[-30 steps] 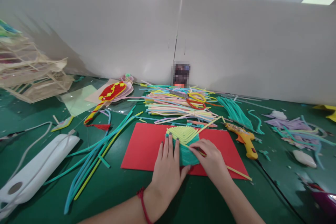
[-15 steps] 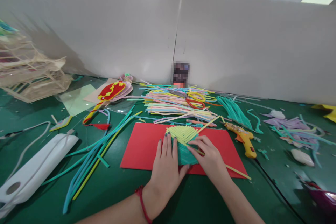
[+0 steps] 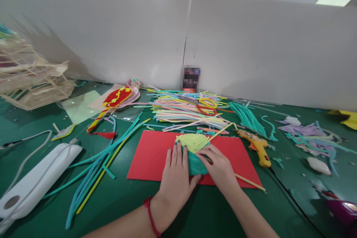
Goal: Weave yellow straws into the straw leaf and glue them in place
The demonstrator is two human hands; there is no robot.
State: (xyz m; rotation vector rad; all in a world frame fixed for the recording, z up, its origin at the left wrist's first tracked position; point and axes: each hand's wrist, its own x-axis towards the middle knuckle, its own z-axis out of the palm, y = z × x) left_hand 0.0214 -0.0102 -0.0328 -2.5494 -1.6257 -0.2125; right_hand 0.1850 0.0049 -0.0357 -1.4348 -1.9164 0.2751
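Note:
A red card (image 3: 150, 156) lies on the green table, bearing a piece made of pipe cleaners. The piece's upper part is a pale yellow chevron (image 3: 193, 141); its lower part is a teal section (image 3: 198, 165). My left hand (image 3: 176, 171) lies flat with fingers stretched over the left side of the piece. With thumb and fingers pinched, my right hand (image 3: 219, 165) grips a yellow pipe cleaner (image 3: 251, 182) at the piece's right side. Its tail runs out under the hand toward the card's lower right corner. Another yellow strand (image 3: 222, 132) sticks out at the upper right.
A pile of pastel pipe cleaners (image 3: 189, 113) with scissors (image 3: 206, 106) on top lies behind the card. To the right are a yellow glue gun (image 3: 259, 148) with its cord and a teal bundle (image 3: 248, 119). At left sit a white power strip (image 3: 41, 178) and loose strands (image 3: 103, 171).
My right hand has shifted slightly left, closer to the middle of the piece, drawing along the yellow pipe cleaner. My left hand stays pressed in place.

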